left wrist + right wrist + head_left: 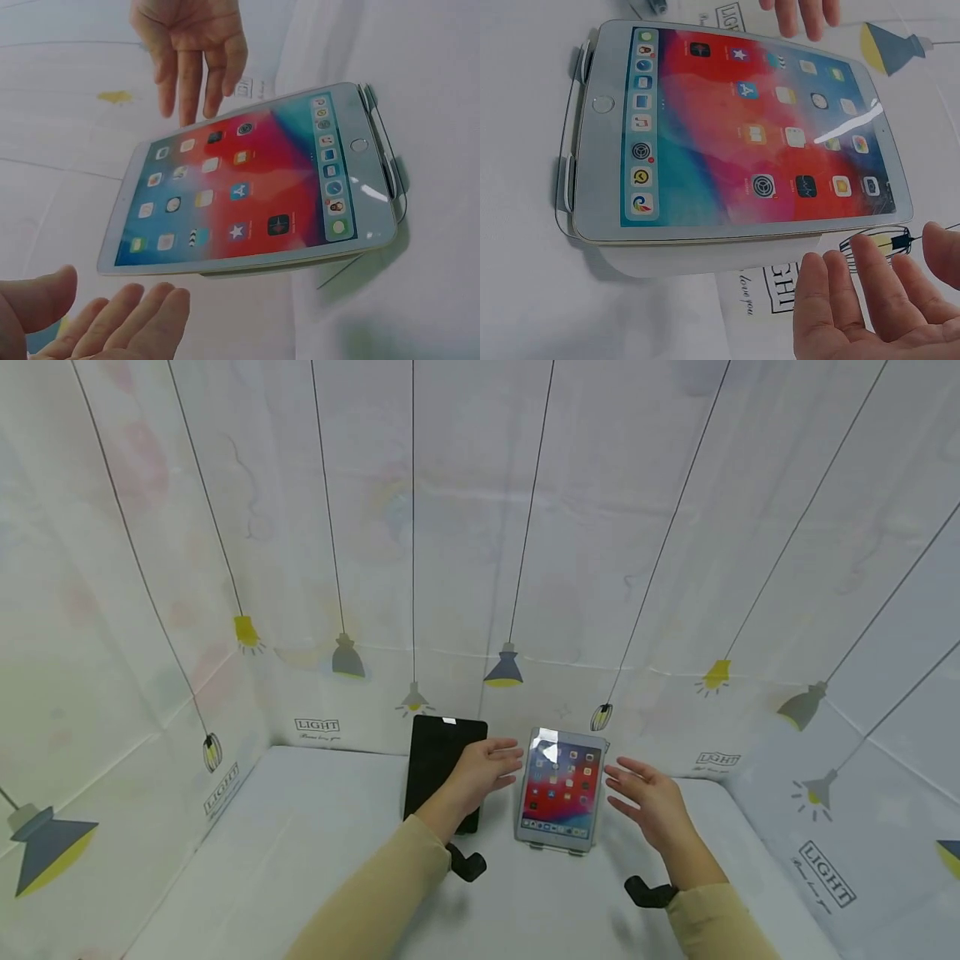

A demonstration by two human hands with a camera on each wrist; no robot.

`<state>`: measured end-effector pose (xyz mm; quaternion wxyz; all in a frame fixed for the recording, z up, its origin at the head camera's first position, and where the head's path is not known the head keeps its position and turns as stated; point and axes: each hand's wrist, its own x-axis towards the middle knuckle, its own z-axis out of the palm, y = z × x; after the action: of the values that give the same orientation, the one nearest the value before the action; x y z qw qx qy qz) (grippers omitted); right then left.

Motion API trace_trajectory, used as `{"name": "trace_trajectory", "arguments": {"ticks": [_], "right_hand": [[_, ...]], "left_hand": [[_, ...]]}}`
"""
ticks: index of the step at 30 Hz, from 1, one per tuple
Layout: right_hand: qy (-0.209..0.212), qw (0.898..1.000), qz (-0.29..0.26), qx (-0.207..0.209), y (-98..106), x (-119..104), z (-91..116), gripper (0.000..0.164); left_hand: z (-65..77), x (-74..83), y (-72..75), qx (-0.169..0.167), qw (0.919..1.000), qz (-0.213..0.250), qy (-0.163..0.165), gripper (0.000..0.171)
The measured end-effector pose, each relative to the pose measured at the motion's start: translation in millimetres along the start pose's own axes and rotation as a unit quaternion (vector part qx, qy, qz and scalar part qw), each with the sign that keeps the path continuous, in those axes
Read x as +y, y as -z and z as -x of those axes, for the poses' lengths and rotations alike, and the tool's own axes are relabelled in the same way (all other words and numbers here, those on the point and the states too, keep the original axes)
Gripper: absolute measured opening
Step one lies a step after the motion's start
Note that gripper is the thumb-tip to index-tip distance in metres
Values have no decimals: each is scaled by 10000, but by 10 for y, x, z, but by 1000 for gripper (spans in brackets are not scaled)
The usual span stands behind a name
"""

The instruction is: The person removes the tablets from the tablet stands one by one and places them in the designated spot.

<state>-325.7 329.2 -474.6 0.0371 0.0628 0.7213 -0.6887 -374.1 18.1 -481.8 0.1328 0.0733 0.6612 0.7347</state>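
A white-framed tablet [561,789] leans upright on a clear stand [390,176], its lit screen showing rows of app icons over a red and blue background. My left hand [483,770] hovers off its left edge, fingers extended and holding nothing. On the other side my right hand [651,800] reaches toward the right edge, fingers spread and a little bent, with a gap to the tablet in the right wrist view. A black tablet [437,756] with a dark screen stands tilted to the left, partly hidden behind my left hand and forearm.
Both tablets stand on a white table [315,835]. Behind it and at the sides hangs a pale cloth [465,527] printed with lamps. Black straps with wrist mounts, such as the right one [649,892], sit below my hands.
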Motion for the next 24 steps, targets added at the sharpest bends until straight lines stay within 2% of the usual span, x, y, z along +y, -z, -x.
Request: {"name": "trace_trajectory", "arguments": {"ticks": [9, 13, 24], "right_hand": [[-95, 9999, 18, -78, -5, -64, -92, 61], [-61, 9999, 100, -113, -10, -75, -121, 62], [44, 9999, 119, 107, -17, -51, -182, 58]], "left_hand": [[-136, -18, -15, -54, 10000, 21, 25, 45], [-174, -36, -29, -4, 10000, -49, 16, 44], [-256, -16, -112, 245, 9994, -262, 30, 42]]}}
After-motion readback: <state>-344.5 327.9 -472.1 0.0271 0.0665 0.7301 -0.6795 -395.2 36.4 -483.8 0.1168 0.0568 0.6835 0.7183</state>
